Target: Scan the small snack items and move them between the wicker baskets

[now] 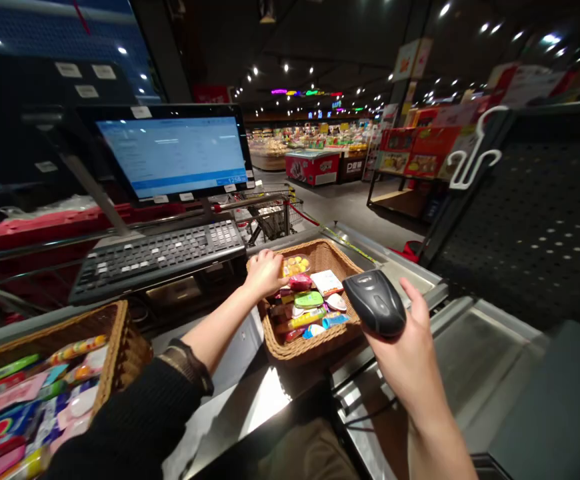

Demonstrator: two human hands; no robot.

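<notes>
A wicker basket (337, 257) rests on the counter in front of me, holding several small packaged items. Among them are a green pack (309, 299), a white pack (327, 283), a yellow tube-shaped pack (310, 319) and a clear pack of yellow round pieces (296, 265). My left hand (265, 275) is closed over the basket's left rim, beside the yellow pieces; its fingertips are partly hidden. In my right hand (410, 353) is a black handheld barcode scanner (376, 303), held above the basket's right side, with the thumb raised off it.
At the left stand a checkout monitor (180, 153) and a black keyboard (160, 257). A second wicker basket (120, 347) full of packaged sweets is at lower left. Metal counter trays (490, 360) lie on the right, below a black perforated panel (545, 220) with a white hook (473, 157).
</notes>
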